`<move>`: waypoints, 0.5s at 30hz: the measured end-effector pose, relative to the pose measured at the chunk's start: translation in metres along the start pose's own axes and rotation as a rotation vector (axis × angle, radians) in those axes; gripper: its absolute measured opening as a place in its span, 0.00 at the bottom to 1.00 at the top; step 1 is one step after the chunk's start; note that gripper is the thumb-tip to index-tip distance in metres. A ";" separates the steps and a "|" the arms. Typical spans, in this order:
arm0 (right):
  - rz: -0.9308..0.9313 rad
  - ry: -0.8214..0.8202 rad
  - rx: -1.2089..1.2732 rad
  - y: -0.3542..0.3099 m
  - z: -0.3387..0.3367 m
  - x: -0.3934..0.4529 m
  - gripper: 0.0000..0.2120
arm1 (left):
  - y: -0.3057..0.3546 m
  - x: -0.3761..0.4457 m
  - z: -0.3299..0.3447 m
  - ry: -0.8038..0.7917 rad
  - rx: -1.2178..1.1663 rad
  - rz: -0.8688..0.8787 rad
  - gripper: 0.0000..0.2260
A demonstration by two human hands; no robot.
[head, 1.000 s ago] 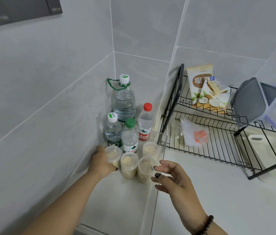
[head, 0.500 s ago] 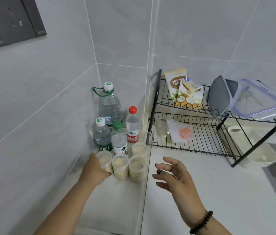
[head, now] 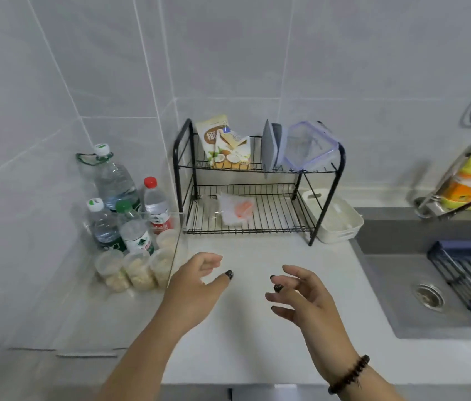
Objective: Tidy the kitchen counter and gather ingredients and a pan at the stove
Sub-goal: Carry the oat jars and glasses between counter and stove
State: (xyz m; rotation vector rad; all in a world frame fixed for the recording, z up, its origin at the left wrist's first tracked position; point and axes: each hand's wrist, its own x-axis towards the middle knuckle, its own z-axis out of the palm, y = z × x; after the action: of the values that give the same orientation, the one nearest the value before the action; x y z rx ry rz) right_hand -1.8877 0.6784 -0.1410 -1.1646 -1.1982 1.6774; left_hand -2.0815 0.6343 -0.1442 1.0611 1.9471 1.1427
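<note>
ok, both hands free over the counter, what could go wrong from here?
1. The small jars stand packed against the bottles in the corner; reaching back in with the left hand could topple one.
2. The clear container leans tilted on the rack's top shelf; a bump might tip it off.

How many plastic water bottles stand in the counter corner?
4: a large handled bottle at the back, a red-capped bottle to its right, a white-capped bottle front left, a green-capped bottle front middle. More may hide behind.
</note>
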 end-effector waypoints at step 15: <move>-0.086 0.566 0.152 -0.010 -0.237 -0.131 0.12 | 0.108 -0.095 0.222 -0.513 -0.126 0.055 0.09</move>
State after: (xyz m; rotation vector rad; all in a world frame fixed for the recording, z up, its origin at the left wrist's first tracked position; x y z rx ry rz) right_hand -1.6221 0.6250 -0.1345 -1.3480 -0.7398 1.2282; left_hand -1.8201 0.6694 -0.1288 1.2040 1.4354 0.8958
